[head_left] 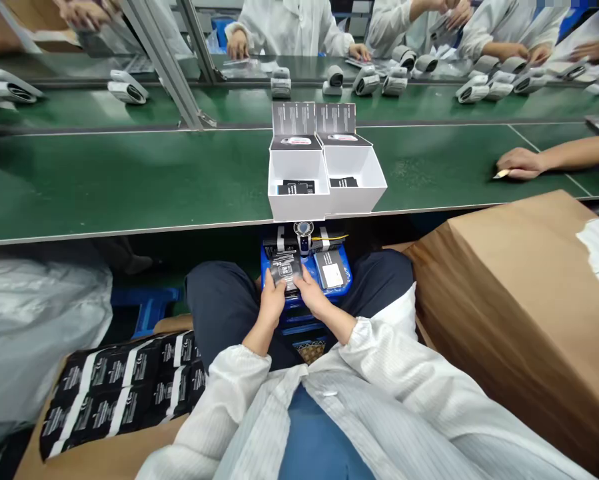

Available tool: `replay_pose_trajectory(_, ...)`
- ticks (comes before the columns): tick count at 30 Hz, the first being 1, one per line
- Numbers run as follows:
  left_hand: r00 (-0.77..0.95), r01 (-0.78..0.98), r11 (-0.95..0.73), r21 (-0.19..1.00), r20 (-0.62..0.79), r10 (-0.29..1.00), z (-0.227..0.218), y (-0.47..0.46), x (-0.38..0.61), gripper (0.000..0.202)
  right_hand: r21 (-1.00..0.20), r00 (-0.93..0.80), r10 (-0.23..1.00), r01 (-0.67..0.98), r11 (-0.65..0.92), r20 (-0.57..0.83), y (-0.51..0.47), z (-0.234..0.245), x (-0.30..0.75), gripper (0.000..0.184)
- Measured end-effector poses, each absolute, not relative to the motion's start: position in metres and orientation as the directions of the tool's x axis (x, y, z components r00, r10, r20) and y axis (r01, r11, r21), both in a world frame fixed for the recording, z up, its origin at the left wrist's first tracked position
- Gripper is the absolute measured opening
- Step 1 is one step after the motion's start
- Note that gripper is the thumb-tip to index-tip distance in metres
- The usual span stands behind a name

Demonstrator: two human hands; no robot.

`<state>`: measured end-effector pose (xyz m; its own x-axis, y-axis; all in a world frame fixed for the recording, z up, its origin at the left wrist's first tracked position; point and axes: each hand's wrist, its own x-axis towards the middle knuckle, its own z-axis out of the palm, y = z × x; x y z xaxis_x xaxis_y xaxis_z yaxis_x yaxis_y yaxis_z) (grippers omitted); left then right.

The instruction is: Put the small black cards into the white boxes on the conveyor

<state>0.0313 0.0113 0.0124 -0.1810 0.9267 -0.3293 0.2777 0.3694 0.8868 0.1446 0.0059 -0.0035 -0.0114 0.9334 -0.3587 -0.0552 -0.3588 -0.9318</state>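
Observation:
Between my knees, my left hand [273, 293] and my right hand [310, 291] both grip a flat black packet with white print [285, 265], fingers closed at its lower corners. It is held over a blue crate [348, 283]. Right of it in the crate lies a dark printed card with a white square [332, 270]. A small device with a round face [304, 230] stands at the crate's far side, by banded black packs. Just beyond, at the bench edge, two white boxes [296, 207] [356, 201] stand with dark lids raised and black printed packets inside.
A green bench [179, 180] runs across. At lower left, a carton [129, 450] holds black packs bound with white bands [124, 387]. A large brown carton [519, 280] stands at right. Another person's hand [522, 163] rests on the bench; several co-workers sit opposite beside rolled grey-white items [366, 81].

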Motion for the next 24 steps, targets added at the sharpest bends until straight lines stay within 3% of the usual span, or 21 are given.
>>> replay_pose_trajectory(4,-0.157,0.272,0.342,0.899,-0.310,0.938,0.020,0.007,0.027,0.059,-0.938,-0.001,0.939,-0.052,-0.342,-0.343,0.003,0.004,0.138,0.068)
replay_pose_trajectory(8,-0.161,0.310,0.282,0.908,-0.242,0.957,0.044,0.001,0.014,0.058,-0.966,-0.106,0.960,0.026,-0.257,-0.258,0.001,0.021,0.150,0.063)
replay_pose_trajectory(10,-0.145,0.374,0.157,0.914,-0.110,0.983,0.070,-0.004,0.015,0.059,-0.982,-0.098,0.982,0.110,-0.152,-0.163,0.000,0.036,0.170,0.059)
replay_pose_trajectory(11,-0.096,0.433,0.023,0.901,0.021,0.995,0.088,-0.005,0.020,0.057,-0.986,-0.070,0.992,0.138,-0.090,-0.100,-0.001,0.045,0.182,0.054)
replay_pose_trajectory(13,0.108,0.554,-0.355,0.753,0.357,0.928,0.127,0.003,0.042,0.051,-0.991,0.012,1.000,0.131,0.020,0.022,0.000,0.064,0.204,0.045)
replay_pose_trajectory(15,0.303,0.610,-0.571,0.549,0.504,0.809,0.165,0.026,0.075,0.048,-0.995,0.065,0.995,0.069,0.076,0.081,0.004,0.081,0.217,0.041)
replay_pose_trajectory(17,0.349,0.680,-0.576,0.454,0.490,0.799,0.190,0.056,0.109,0.048,-0.997,0.084,0.993,0.032,0.075,0.077,0.002,0.091,0.218,0.043)
replay_pose_trajectory(20,0.345,0.822,-0.479,0.308,0.401,0.849,0.197,0.096,0.127,0.035,-0.992,0.063,0.998,0.125,-0.014,-0.006,-0.019,0.084,0.218,0.045)
replay_pose_trajectory(24,0.379,0.896,-0.442,0.044,0.442,0.813,0.180,0.114,0.059,0.046,-0.942,0.184,0.979,0.305,-0.137,-0.083,-0.038,0.019,0.264,0.044)
